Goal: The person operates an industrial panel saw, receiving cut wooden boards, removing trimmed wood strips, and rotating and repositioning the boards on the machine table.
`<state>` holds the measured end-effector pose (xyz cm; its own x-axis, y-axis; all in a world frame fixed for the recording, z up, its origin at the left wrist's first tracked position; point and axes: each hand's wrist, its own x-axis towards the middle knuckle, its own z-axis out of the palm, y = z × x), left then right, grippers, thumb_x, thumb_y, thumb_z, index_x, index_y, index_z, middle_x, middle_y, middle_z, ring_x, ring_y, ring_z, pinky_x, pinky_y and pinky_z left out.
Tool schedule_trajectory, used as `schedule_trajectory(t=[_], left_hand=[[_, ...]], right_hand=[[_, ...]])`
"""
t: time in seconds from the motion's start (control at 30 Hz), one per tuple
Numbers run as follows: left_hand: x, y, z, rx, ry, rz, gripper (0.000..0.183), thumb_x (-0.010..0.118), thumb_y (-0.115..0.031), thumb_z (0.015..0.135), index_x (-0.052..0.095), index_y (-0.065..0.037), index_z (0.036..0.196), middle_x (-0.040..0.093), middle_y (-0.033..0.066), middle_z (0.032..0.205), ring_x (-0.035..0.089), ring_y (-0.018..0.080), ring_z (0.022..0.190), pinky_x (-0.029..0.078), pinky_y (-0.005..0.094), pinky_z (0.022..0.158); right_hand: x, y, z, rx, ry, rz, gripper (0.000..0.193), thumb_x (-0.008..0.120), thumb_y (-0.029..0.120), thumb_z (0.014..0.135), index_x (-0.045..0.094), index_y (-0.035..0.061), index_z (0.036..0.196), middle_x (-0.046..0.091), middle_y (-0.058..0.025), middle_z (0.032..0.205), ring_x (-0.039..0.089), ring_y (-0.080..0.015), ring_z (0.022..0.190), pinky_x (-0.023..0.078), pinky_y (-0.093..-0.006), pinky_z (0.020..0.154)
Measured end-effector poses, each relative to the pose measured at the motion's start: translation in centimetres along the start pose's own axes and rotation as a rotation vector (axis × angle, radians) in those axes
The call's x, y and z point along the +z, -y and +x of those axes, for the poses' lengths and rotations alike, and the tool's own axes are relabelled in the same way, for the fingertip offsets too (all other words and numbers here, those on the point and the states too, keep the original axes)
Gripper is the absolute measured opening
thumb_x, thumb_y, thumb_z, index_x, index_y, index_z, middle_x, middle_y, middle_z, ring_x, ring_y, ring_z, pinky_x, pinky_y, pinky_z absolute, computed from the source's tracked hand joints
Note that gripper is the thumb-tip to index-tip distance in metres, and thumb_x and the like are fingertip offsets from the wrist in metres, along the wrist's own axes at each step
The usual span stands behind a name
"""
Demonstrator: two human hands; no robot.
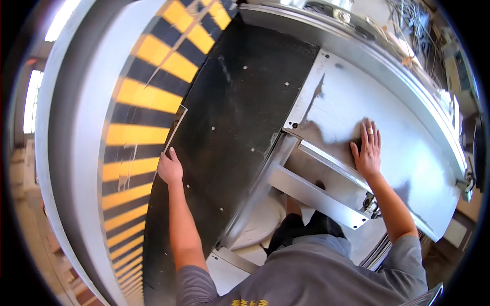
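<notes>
Nearest, a grey shirt (326,270) bent before a flat metal bar (317,198) spanning an open frame. The right hand (368,153) lay palm-down on the silver tabletop (408,132), its grip spread wide. Across the black slab (235,127), the left hand (170,167) met the lower end of a thin strip (177,128) beside the striped panel (148,97); whether that grip was closed, I couldn't tell. Farther off, cables (416,25) lay heaped (any container beneath them was unclear).

left grip (170,168): partly hidden | grey shirt (306,273): cut off below
</notes>
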<state>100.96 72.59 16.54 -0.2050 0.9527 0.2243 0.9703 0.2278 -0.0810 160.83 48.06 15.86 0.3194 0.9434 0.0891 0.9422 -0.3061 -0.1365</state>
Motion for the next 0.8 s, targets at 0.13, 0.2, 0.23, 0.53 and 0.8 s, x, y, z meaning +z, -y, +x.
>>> schedule_trajectory(t=[0.13, 0.2, 0.23, 0.53, 0.8], left_hand=[[1.1, -5.0, 3.0, 0.094, -0.022, 0.074, 0.069, 0.042, -0.051, 0.107, 0.062, 0.012, 0.126, 0.065, 0.032, 0.127, 0.063, 0.045, 0.118, 0.049, 0.0503, 0.103], [1.7, -7.0, 4.0, 0.092, -0.009, 0.132, 0.071, 0.04, -0.052, 0.107, 0.061, 0.012, 0.13, 0.063, 0.0321, 0.132, 0.06, 0.0433, 0.125, 0.048, 0.0487, 0.106], [1.8, -8.3, 4.5, 0.114, -0.01, 0.145, 0.071, 0.04, -0.052, 0.107, 0.061, 0.012, 0.13, 0.063, 0.0321, 0.132, 0.06, 0.0433, 0.125, 0.048, 0.0487, 0.106], [0.2, -21.3, 8.9, 0.087, 0.069, 0.195, 0.071, 0.035, -0.057, 0.107, 0.064, 0.002, 0.133, 0.064, 0.0259, 0.135, 0.066, 0.0422, 0.119, 0.052, 0.0514, 0.101], [0.7, -31.0, 13.6, 0.16, 0.004, 0.167, 0.071, 0.035, -0.058, 0.106, 0.068, 0.001, 0.128, 0.069, 0.0248, 0.128, 0.068, 0.0426, 0.114, 0.053, 0.0523, 0.098]], right_hand=[[-0.2, -0.4, 0.4, 0.057, 0.075, 0.067, 0.078, 0.066, 0.032, 0.095, 0.031, 0.0029, 0.158, 0.025, -0.0172, 0.168, 0.018, -0.0361, 0.158, 0.013, -0.0497, 0.129], [-0.5, -0.2, 0.7, 0.016, 0.07, 0.074, 0.082, 0.068, 0.033, 0.093, 0.03, 0.004, 0.159, 0.024, -0.0167, 0.169, 0.017, -0.0356, 0.158, 0.012, -0.0501, 0.129], [-0.5, -0.1, 0.8, 0.037, 0.077, 0.087, 0.082, 0.068, 0.033, 0.093, 0.03, 0.004, 0.159, 0.024, -0.0167, 0.169, 0.017, -0.0356, 0.158, 0.012, -0.0501, 0.129], [-0.3, -0.6, 1.2, 0.089, 0.182, 0.102, 0.091, 0.072, 0.039, 0.089, 0.028, 0.0063, 0.161, 0.019, -0.0156, 0.17, 0.013, -0.0339, 0.159, 0.008, -0.0507, 0.13], [-0.8, -0.7, 1.7, 0.081, 0.287, 0.122, 0.095, 0.074, 0.042, 0.088, 0.028, 0.0027, 0.161, 0.016, -0.0187, 0.171, 0.009, -0.0354, 0.16, 0.005, -0.052, 0.129]])
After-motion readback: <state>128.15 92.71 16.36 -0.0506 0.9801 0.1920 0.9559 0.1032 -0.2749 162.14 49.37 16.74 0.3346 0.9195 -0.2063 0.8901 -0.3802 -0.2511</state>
